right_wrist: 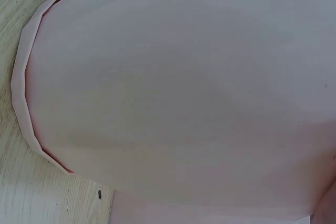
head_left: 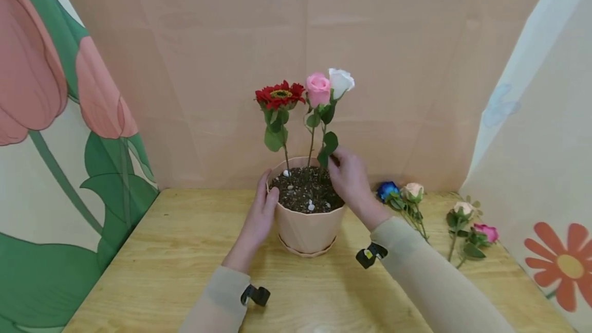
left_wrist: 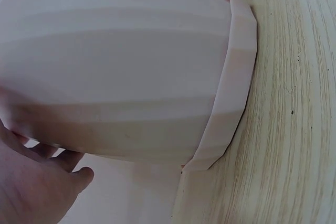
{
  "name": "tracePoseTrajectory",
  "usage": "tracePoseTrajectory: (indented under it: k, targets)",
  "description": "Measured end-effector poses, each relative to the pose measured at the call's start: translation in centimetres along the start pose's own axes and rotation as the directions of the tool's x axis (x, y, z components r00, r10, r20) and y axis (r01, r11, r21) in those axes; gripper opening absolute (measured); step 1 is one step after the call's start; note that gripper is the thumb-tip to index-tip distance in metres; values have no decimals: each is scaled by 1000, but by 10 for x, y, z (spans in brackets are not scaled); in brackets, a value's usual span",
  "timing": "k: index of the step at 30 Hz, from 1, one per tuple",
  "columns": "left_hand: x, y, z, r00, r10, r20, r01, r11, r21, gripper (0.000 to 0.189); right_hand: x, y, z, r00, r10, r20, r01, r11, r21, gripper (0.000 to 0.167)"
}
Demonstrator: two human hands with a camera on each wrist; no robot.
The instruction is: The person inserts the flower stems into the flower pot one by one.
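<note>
A pale pink flower pot (head_left: 311, 233) full of dark soil (head_left: 300, 191) stands on its saucer. My left hand (head_left: 260, 217) grips its left rim, thumb on the inner side; in the left wrist view, the fingers of that hand (left_wrist: 39, 184) lie along the pot wall (left_wrist: 115, 72). At the pot's right rear, my right hand (head_left: 352, 181) pinches the stem of the white rose (head_left: 341, 82) below its leaves, the fingertips partly hidden. The right wrist view is mostly pot wall (right_wrist: 173, 87). A pink rose (head_left: 318, 90) and a red flower (head_left: 280, 95) stand upright in the soil.
Right of the pot, a blue rose (head_left: 387, 190) and a peach rose (head_left: 412, 191) lie on the wooden table (head_left: 199, 240). Farther right lie a cream rose (head_left: 464, 209) and a magenta rose (head_left: 485, 232). A pinkish cloth backdrop (head_left: 222, 66) hangs behind.
</note>
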State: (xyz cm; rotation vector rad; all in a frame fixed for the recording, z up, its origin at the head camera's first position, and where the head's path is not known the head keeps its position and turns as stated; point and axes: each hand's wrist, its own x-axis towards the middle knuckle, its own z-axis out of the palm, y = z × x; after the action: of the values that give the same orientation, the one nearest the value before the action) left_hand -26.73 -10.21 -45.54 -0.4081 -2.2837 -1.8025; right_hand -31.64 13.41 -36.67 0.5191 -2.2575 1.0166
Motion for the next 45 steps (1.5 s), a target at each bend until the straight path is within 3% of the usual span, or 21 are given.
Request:
tracePoseTrajectory:
  k: [9, 24, 33, 45]
  targets:
    - [-2, 1, 0, 1000, -5, 0, 5, 1000, -1, 64, -3, 1, 1, 999, 27, 18, -28, 999, 46, 14]
    - [1, 4, -1, 1000, 0, -5, 0, 1000, 5, 64, 0, 0, -1, 999, 39, -29, -36, 996, 81, 17]
    - [-2, 0, 2, 1000, 10, -26, -10, 1000, 3, 62, -3, 4, -2, 996, 92, 10, -93, 990, 110, 20]
    - [-1, 0, 1, 999, 23, -24, -23, 1000, -13, 61, -4, 1, -4, 992, 130, 11, -130, 989, 70, 19]
